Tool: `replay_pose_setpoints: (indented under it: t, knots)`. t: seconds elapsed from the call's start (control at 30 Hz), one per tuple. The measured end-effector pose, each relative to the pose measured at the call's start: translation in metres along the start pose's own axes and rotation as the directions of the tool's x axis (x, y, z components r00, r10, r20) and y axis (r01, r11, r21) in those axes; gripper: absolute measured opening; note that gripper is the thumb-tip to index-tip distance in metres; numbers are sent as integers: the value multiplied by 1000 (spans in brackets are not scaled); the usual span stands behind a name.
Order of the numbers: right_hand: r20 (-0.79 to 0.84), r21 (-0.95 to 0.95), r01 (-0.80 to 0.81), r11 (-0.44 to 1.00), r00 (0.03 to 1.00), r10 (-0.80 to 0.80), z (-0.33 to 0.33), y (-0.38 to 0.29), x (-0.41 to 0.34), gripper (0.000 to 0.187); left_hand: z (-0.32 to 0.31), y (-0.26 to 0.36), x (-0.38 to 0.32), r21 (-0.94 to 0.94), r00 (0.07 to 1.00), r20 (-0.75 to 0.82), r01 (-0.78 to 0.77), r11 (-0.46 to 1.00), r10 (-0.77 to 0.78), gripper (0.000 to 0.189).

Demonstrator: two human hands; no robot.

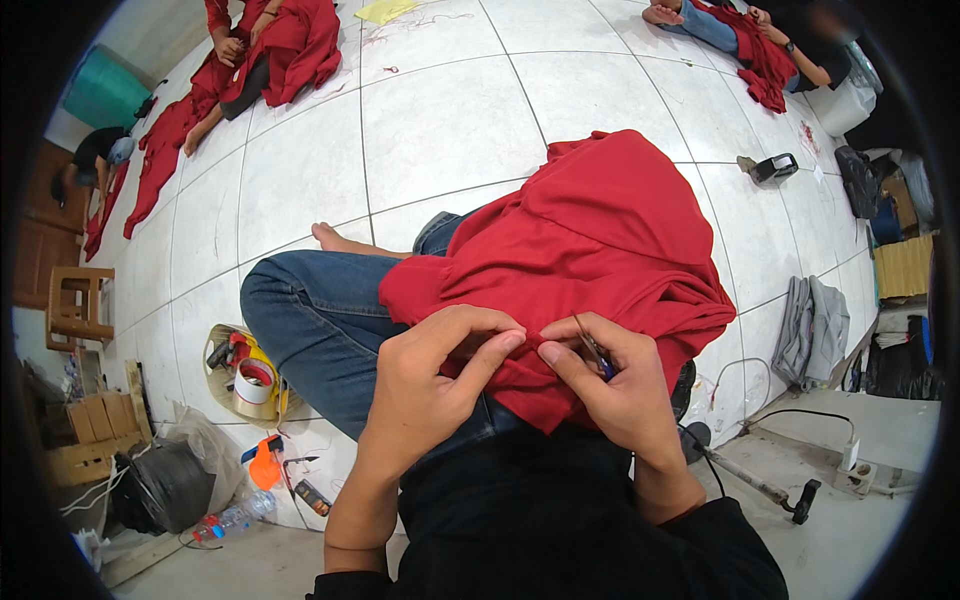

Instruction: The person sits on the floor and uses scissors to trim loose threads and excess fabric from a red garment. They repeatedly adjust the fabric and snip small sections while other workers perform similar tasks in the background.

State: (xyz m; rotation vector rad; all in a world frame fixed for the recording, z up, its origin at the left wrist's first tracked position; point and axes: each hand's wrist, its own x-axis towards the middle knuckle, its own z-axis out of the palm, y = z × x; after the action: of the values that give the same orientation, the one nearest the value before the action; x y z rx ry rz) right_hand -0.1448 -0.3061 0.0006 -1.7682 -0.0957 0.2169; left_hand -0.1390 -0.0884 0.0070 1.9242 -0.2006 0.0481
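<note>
Red cloth, seemingly part of a garment, lies in folds over my lap and jeans. My left hand pinches a small fold of it between thumb and forefinger. Just to the right, my right hand grips the same fold with thumb and forefinger. A small pair of thread snips or scissors is also tucked in the right hand, its pointed blades sticking up past the forefinger. Its dark bluish handle is mostly hidden by the fingers. The two sets of fingertips are close together.
A basket with tape rolls stands left of my knee, near an orange tool and a plastic bottle. Grey folded cloth and a power socket are at right. People with red cloth sit farther off.
</note>
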Motion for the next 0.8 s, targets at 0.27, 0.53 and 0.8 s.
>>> replay_pose_setpoints:
  t: [0.27,0.53,0.8]
  knots:
    - [9,58,-71,996,997,70,1,-12,1,14,-7,-5,-2,-106,991,72,118,987,-111,13]
    - [3,166,-65,984,998,66,-4,-8,2,15,-7,-10,-4,-177,981,79,188,966,-177,15]
    - [-14,-4,-11,1000,1000,11,-6,-22,-8,21,-7,-13,-5,-231,979,75,203,951,-191,15]
